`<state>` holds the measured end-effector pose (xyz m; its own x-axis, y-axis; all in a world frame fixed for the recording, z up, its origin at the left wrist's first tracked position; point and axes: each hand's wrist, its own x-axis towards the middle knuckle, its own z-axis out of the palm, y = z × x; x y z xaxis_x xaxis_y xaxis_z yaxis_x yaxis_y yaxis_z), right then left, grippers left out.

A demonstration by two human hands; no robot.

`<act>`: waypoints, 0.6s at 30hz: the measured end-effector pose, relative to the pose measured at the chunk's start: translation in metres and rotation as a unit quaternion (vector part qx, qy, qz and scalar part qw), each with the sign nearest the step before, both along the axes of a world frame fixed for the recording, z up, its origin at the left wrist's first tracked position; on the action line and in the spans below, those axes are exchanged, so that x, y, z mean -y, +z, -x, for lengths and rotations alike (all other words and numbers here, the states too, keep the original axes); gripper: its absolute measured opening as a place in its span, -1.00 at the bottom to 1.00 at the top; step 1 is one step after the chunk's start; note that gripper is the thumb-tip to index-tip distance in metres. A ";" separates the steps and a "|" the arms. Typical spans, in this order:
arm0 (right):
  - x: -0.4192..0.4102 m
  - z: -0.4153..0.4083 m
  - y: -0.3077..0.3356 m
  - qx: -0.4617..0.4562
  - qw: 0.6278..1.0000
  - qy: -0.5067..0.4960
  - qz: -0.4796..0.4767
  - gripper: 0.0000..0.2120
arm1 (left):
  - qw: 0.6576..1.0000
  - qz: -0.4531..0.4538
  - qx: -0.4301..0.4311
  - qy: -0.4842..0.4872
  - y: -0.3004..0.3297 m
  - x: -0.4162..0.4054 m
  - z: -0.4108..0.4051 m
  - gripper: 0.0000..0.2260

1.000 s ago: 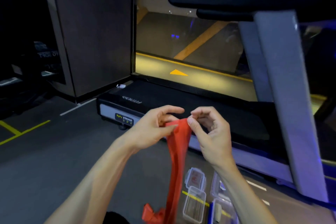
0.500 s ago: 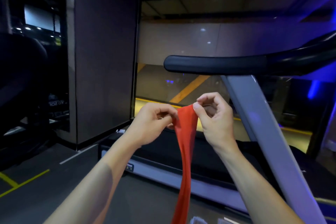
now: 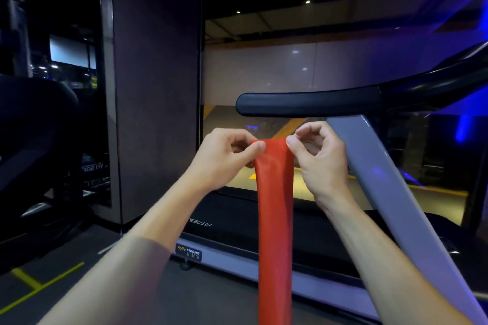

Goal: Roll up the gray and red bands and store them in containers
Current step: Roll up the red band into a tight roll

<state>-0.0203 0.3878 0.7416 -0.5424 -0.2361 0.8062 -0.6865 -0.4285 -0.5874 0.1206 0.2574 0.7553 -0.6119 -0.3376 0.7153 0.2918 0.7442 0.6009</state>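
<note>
Left hand [image 3: 224, 158] and right hand [image 3: 320, 158] pinch the red band's [image 3: 274, 219] top corners; it hangs before the treadmill [image 3: 303, 235], below its handrail [image 3: 309, 104].

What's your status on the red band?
Left hand and right hand pinch the top corners of the red band. Band hangs flat, not yet rolled. Nothing in the way.

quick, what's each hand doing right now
Left hand: pinches the top left corner of the long red elastic band.
Right hand: pinches the band's top right corner.
</note>
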 end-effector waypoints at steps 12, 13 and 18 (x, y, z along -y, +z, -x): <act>0.007 0.032 0.054 0.083 0.993 0.080 -0.007 -0.87 | 0.994 -0.090 -0.034 -0.044 0.060 0.006 0.020 -0.68; 0.009 0.036 0.059 0.093 0.991 0.097 -0.029 -0.88 | 0.994 -0.095 -0.021 -0.041 0.065 0.009 0.021 -0.67; 0.012 0.050 0.075 0.079 0.972 0.174 -0.139 -0.84 | 0.991 -0.126 0.037 -0.024 0.080 0.025 0.027 -0.83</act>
<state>-0.0699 0.3760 0.8166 -0.5034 -0.6236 0.5981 -0.4203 -0.4280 -0.8001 0.0939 0.2322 0.8353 -0.6791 -0.4689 0.5647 0.2718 0.5540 0.7869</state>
